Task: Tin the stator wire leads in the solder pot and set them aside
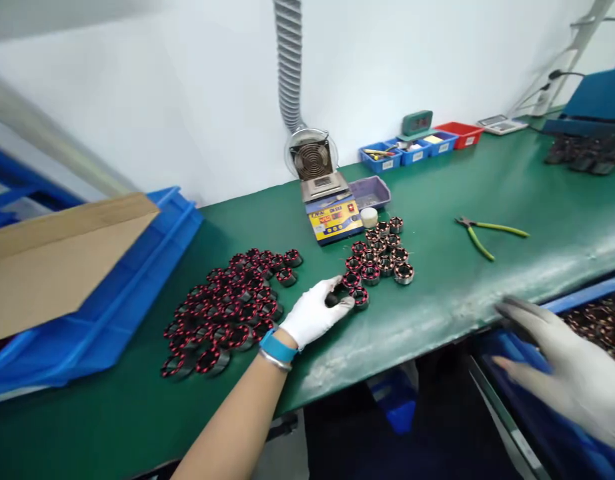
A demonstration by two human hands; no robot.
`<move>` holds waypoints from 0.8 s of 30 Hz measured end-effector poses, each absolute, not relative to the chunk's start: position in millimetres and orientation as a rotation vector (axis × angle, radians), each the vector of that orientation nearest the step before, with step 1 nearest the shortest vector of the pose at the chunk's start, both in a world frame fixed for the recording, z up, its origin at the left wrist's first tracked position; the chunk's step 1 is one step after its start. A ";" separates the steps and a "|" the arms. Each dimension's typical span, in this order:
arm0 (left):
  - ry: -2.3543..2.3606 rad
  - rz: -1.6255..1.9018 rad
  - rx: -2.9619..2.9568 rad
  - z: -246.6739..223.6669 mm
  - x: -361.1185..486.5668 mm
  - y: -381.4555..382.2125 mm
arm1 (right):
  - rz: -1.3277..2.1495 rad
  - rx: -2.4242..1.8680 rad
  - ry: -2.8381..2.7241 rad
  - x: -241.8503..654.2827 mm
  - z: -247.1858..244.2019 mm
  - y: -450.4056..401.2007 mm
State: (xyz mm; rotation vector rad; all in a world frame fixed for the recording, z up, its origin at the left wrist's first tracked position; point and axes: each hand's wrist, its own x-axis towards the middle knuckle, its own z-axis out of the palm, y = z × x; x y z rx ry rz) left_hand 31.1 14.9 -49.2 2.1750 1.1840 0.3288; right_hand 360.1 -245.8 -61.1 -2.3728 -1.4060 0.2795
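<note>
My left hand [315,312], in a white glove with darkened fingertips, is curled around ring-shaped stators at the near left edge of a group. One pink-marked stator [359,298] lies against its fingertips. The group also holds copper-toned stators [403,273], farther right. A larger pile of pink-marked stators [237,310] spreads over the bench to the left of this hand. My right hand [567,373], gloved and smeared by motion, is past the bench's front edge at lower right. Its thumb and fingers are apart with nothing between them, beside a blue bin of stators [600,323].
A soldering pot [335,217] with a yellow panel stands behind the group under a ducted hose [289,63]. Green-handled cutters [487,230] lie at right. A blue crate [152,280] with cardboard is at left. Small blue trays [382,162] line the wall.
</note>
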 end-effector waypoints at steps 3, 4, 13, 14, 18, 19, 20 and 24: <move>1.160 0.327 2.160 -47.3 29.2 15.1 | 0.275 -2.318 -1.730 328.2 -29.7 -156.3; 1.153 0.327 2.153 -46.9 28.9 15.5 | 0.266 -2.366 -1.777 317.6 -21.9 -127.3; 1.080 0.342 2.314 -41.2 28.5 11.7 | 0.098 -2.404 -2.033 292.8 -34.4 -32.1; 1.073 0.348 2.333 -40.4 28.7 11.2 | 0.068 -2.399 -2.055 292.1 -35.3 -32.8; 1.056 0.365 2.369 -39.0 29.2 10.6 | 0.013 -2.454 -2.033 279.4 -29.4 -32.1; 1.058 0.364 2.366 -39.3 29.1 10.3 | 0.008 -2.492 -2.003 275.4 -27.7 -31.0; 1.062 0.361 2.362 -39.8 29.0 9.9 | -0.002 -2.525 -1.975 271.9 -26.6 -29.7; 1.096 0.353 2.350 -41.6 28.1 9.6 | -0.011 -2.499 -1.998 269.1 -27.3 -21.6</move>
